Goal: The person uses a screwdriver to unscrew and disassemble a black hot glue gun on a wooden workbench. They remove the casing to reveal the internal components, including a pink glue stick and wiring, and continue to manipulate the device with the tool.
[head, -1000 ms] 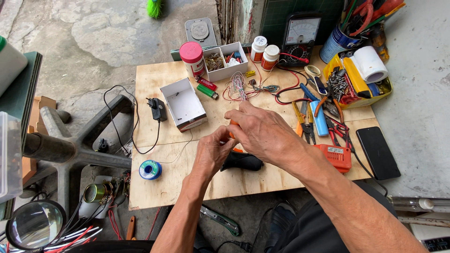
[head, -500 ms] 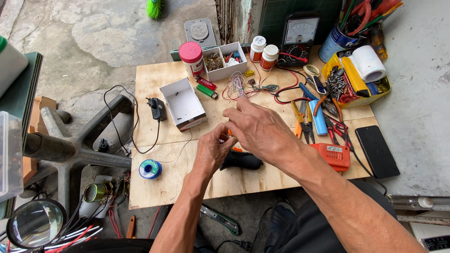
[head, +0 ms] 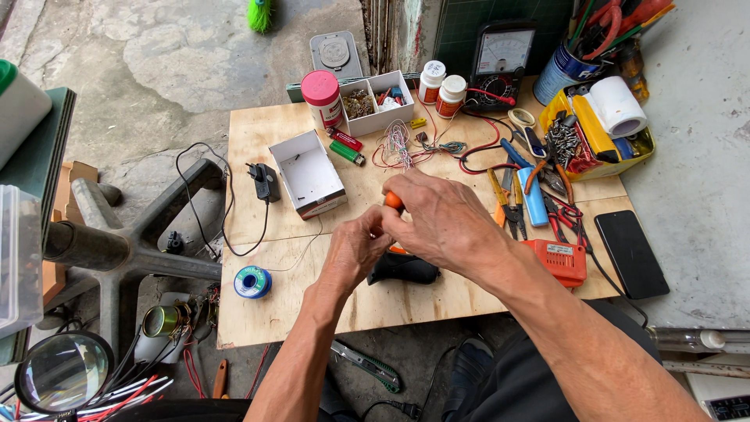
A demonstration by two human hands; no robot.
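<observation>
Both hands meet over the plywood board (head: pixel 266 320): the right hand (head: pixel 445 227) grasps a small orange-tipped piece (head: pixel 394 201), perhaps a tool handle. The left hand (head: pixel 355 248) pinches beside it; what it grips is hidden.

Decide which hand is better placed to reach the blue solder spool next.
Left. The left hand is nearer the blue solder spool at the board's left; the right hand lies farther right, over the orange-tipped tool.
</observation>
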